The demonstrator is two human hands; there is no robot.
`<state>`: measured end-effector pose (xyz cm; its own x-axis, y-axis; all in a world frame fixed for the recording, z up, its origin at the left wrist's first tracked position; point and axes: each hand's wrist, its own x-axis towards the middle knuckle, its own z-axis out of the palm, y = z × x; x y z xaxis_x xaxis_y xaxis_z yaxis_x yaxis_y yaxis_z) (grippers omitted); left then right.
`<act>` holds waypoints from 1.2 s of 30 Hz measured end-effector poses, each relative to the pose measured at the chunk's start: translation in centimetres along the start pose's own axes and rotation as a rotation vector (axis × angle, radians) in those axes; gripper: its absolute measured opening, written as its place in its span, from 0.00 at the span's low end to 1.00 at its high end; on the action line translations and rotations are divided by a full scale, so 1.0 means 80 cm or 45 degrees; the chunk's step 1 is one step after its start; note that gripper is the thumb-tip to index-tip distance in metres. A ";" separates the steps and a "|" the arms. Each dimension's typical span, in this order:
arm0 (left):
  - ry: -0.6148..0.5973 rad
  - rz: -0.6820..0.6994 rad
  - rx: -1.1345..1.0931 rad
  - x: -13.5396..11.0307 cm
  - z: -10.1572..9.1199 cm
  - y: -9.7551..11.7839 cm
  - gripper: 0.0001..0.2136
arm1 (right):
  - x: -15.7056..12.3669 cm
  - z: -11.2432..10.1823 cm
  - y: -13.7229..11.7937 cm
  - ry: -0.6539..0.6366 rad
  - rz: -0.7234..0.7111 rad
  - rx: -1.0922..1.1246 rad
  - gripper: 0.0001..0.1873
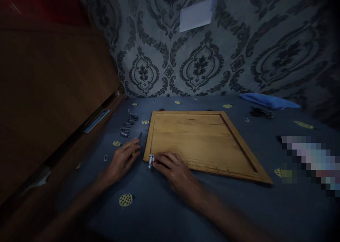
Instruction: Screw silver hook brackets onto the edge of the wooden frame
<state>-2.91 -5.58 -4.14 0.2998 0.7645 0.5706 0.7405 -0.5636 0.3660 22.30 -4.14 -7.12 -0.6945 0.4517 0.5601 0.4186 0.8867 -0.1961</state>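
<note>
A wooden cabinet door [191,135] with a raised frame lies flat on the dark patterned cloth. At its near left corner sits a silver metal hinge [151,160]; the fingertips of my right hand [176,173] grip it from the right. My left hand [123,160] is just left of that corner, closed around a thin screwdriver [140,138] with a dark shaft and a bit of yellow handle showing. Most of the handle is hidden by the fingers. A row of small holes runs along the door's near edge.
Several small metal hardware pieces [129,125] lie in a row left of the door. A brown wooden headboard or cabinet [53,93] rises at the left. A blue cloth [268,101] and a black item [261,113] lie at the far right. Patterned wallpaper [170,57] stands behind.
</note>
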 end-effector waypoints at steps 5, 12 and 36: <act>-0.100 0.077 -0.004 -0.021 0.019 -0.009 0.10 | -0.002 0.003 0.003 0.015 -0.022 -0.011 0.22; -0.091 0.050 -0.018 -0.014 0.016 -0.012 0.09 | 0.000 -0.001 0.004 0.048 -0.071 -0.030 0.21; 0.168 -0.466 0.290 0.009 -0.057 -0.114 0.15 | -0.003 -0.001 0.012 0.024 -0.073 -0.005 0.27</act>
<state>-12.19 -1.36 -3.72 -0.0749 0.8460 0.5279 0.9013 -0.1691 0.3988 22.94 -3.42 -7.39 -0.7063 0.3986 0.5850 0.3812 0.9105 -0.1602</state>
